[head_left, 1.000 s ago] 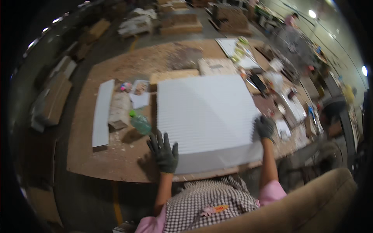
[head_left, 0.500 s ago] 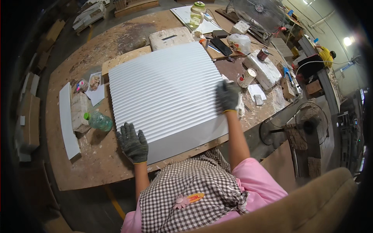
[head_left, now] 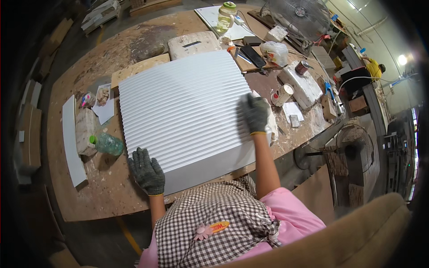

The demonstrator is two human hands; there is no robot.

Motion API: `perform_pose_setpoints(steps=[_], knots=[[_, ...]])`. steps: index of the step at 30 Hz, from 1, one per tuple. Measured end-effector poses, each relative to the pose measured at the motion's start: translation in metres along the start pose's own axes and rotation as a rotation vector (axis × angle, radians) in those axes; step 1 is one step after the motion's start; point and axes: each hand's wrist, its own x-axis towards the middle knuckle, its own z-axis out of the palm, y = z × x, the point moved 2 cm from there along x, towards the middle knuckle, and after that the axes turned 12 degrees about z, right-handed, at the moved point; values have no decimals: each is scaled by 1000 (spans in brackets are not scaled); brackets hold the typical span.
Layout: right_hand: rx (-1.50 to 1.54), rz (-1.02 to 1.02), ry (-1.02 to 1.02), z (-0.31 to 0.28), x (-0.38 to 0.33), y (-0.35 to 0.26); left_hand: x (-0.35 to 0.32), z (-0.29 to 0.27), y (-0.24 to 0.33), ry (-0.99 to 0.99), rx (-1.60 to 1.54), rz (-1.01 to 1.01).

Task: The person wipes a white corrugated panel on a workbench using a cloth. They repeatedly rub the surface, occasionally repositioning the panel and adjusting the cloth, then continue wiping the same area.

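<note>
A large white panel [head_left: 185, 107] with a ridged top and a smooth front side lies on the worktable in front of me. My left hand [head_left: 147, 172], in a dark grey knitted glove, rests open at its near left corner, fingers spread over the ridges. My right hand [head_left: 254, 114], gloved alike and a little blurred, lies with outstretched fingers on the panel's right edge. Next to that hand, a white cloth-like thing [head_left: 271, 123] is partly hidden behind the panel and wrist. Neither hand grips anything that I can see.
Left of the panel are a green-capped bottle [head_left: 108, 144], a wrapped block [head_left: 88, 131] and a white strip [head_left: 72, 140]. To the right stand a white can [head_left: 282, 95], a dark can [head_left: 302, 68] on a white block, and a phone [head_left: 253, 56]. A floor fan [head_left: 353, 147] stands beyond the table.
The whole view has shifted slightly, so the panel sits a little further left. My right hand has slid slightly nearer along the panel's right edge. My left hand stays at its corner.
</note>
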Motion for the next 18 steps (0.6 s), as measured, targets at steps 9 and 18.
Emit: perform_pose_setpoints(steps=[9,18], knots=[[67,85,58,9,67,54,0,-2,-3,7,-17,11],[382,135,-196,70,71,-6,1,-3,-5,-64,-28,2]])
